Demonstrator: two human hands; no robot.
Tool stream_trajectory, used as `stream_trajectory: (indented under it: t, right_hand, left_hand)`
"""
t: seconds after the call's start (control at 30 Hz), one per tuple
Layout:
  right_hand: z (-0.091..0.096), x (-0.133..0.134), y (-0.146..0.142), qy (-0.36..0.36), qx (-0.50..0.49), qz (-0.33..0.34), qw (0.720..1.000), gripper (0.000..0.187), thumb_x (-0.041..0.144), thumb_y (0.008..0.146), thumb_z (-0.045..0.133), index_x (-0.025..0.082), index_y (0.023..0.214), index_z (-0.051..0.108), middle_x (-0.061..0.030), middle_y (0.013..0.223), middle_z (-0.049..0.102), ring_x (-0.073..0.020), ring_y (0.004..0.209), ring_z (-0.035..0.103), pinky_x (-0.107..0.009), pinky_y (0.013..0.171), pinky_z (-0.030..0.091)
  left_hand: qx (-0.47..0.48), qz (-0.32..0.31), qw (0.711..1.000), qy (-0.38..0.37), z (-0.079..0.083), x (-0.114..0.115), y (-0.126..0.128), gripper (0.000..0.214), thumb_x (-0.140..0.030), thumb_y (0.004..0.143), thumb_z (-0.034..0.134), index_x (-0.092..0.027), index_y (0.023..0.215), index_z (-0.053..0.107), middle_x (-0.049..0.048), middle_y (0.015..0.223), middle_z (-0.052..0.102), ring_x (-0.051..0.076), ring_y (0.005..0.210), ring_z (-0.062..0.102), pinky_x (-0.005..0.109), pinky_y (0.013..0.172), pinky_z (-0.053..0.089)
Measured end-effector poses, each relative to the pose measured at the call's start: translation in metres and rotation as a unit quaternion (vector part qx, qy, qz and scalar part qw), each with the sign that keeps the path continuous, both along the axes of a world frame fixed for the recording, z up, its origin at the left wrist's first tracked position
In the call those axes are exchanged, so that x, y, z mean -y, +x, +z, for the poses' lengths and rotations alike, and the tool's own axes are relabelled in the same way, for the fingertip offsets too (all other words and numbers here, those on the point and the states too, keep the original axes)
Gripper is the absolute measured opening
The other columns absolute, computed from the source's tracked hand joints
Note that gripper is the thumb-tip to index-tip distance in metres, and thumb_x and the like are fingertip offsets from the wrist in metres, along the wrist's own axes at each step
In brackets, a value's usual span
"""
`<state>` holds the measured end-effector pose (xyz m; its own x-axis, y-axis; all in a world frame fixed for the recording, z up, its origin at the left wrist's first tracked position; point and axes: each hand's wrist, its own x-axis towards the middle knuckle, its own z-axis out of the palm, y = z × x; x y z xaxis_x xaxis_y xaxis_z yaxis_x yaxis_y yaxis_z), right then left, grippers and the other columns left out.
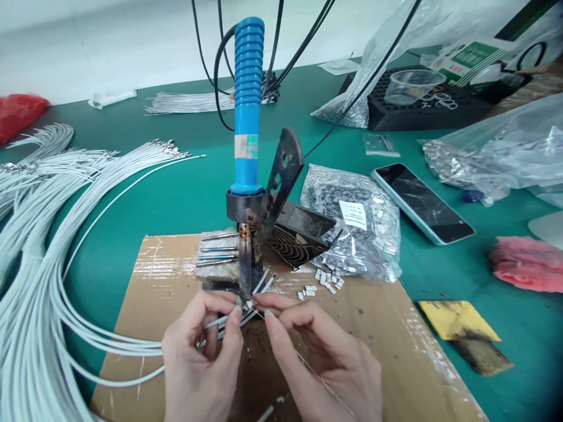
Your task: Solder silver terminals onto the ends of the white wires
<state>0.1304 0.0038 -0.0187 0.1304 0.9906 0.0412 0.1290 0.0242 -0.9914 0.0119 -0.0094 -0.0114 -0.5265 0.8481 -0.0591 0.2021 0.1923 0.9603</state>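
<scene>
In the middle stands a blue-handled soldering iron (248,105), tip down, in a dark metal stand (284,170). My left hand (204,351) is closed on white cables (118,346), whose ends stick out between the fingers by the iron's tip. A small whitish piece (249,305) sits at the fingertips, right by the tip; whether it touches is too small to tell. From the right, my right hand (325,357) pinches a thin solder wire (325,384), its end near the same spot and its tail running down across the palm.
Long bundles of white cable (30,281) cover the left side. Under the hands lies a cardboard sheet (149,293), with small white connectors (328,280) on it. Behind are a plastic bag of parts (352,217), a phone (424,202) and a small fan (303,234). A yellow sponge (457,319) lies right.
</scene>
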Motion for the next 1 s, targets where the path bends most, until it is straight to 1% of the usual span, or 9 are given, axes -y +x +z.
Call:
stream_trajectory:
  t: [0.1,0.27,0.47,0.63,0.8,0.93,1.0]
  right_hand:
    - [0.0019,0.0007,-0.0003,0.001,-0.006,-0.002,1.000,0.021,0.022,0.087,0.071,0.024,0.067,0.066,-0.0026,0.096,0.084,-0.0174,0.083,0.081,-0.019,0.074,0.061]
    - [0.0032,0.0010,-0.0009,0.002,-0.009,-0.007,1.000,0.020,0.023,0.087,0.072,0.024,0.067,0.068,-0.0033,0.095,0.084,-0.0177,0.081,0.081,-0.018,0.070,0.061]
    - [0.0025,0.0009,-0.0010,0.010,-0.010,-0.010,1.000,0.019,0.022,0.084,0.075,0.024,0.066,0.070,-0.0027,0.094,0.084,-0.0172,0.078,0.080,-0.018,0.071,0.062]
    - [0.0011,0.0018,-0.0011,0.008,-0.017,-0.012,1.000,0.017,0.022,0.085,0.076,0.024,0.068,0.071,-0.0035,0.095,0.084,-0.0189,0.080,0.081,-0.020,0.073,0.063]
    - [0.0001,0.0014,-0.0008,0.016,-0.024,-0.006,1.000,0.017,0.021,0.085,0.076,0.025,0.069,0.071,-0.0011,0.096,0.084,-0.0162,0.081,0.080,-0.018,0.077,0.061]
    - [-0.0008,0.0012,0.0000,0.023,-0.028,-0.003,0.999,0.015,0.021,0.085,0.077,0.025,0.071,0.073,-0.0025,0.094,0.084,-0.0185,0.080,0.080,-0.022,0.078,0.063]
    - [-0.0017,0.0015,0.0001,0.024,-0.030,-0.001,0.999,0.014,0.020,0.085,0.077,0.026,0.072,0.074,-0.0019,0.094,0.084,-0.0184,0.081,0.080,-0.022,0.079,0.062]
  left_hand:
    - [-0.002,0.001,1.000,0.003,0.0012,-0.0004,0.0008,0.012,-0.023,0.080,0.071,-0.024,0.069,0.069,0.0004,0.082,0.077,0.016,0.074,0.071,0.016,0.043,0.042]
    - [-0.002,0.004,1.000,0.009,0.0031,-0.0015,0.0013,0.012,-0.022,0.079,0.071,-0.024,0.067,0.069,0.0006,0.080,0.077,0.017,0.075,0.072,0.016,0.044,0.045]
    - [-0.041,-0.007,0.999,0.028,0.0073,-0.0034,-0.0010,0.012,-0.019,0.075,0.075,-0.023,0.066,0.069,0.0040,0.077,0.078,0.020,0.070,0.074,0.019,0.046,0.053]
    - [-0.051,-0.011,0.998,0.032,0.0090,-0.0045,-0.0015,0.014,-0.020,0.076,0.075,-0.023,0.064,0.069,0.0050,0.076,0.078,0.021,0.068,0.075,0.019,0.043,0.054]
    - [-0.050,-0.011,0.998,0.034,0.0092,-0.0045,-0.0013,0.014,-0.019,0.076,0.075,-0.023,0.065,0.069,0.0043,0.076,0.078,0.021,0.069,0.075,0.019,0.044,0.055]
    - [-0.046,-0.014,0.998,0.039,0.0096,-0.0043,-0.0012,0.015,-0.020,0.076,0.076,-0.023,0.064,0.068,0.0043,0.078,0.079,0.021,0.068,0.074,0.020,0.046,0.056]
    - [-0.046,-0.016,0.998,0.041,0.0092,-0.0040,-0.0015,0.015,-0.020,0.077,0.075,-0.023,0.064,0.068,0.0043,0.078,0.079,0.021,0.069,0.074,0.020,0.047,0.056]
